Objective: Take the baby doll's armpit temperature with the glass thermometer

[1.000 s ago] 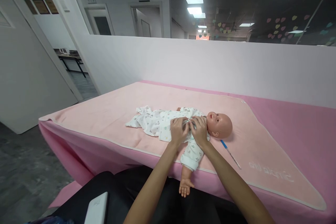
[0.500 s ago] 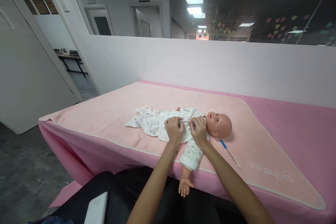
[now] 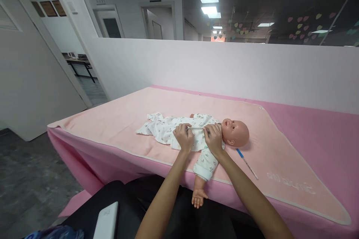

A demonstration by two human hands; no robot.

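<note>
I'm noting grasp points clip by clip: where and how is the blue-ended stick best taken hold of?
Probably by the blue end of the stick, pinched across its width from above by the right hand. The stick lies flat on the mat, and that end looks thicker than the shaft. It sits close to the doll's head, so coming from the right seems clearest.

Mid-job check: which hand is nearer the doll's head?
Right. The right hand is close beside the doll's head, by the neck; the left hand is farther away, over the doll's torso, with the right hand between.
</note>
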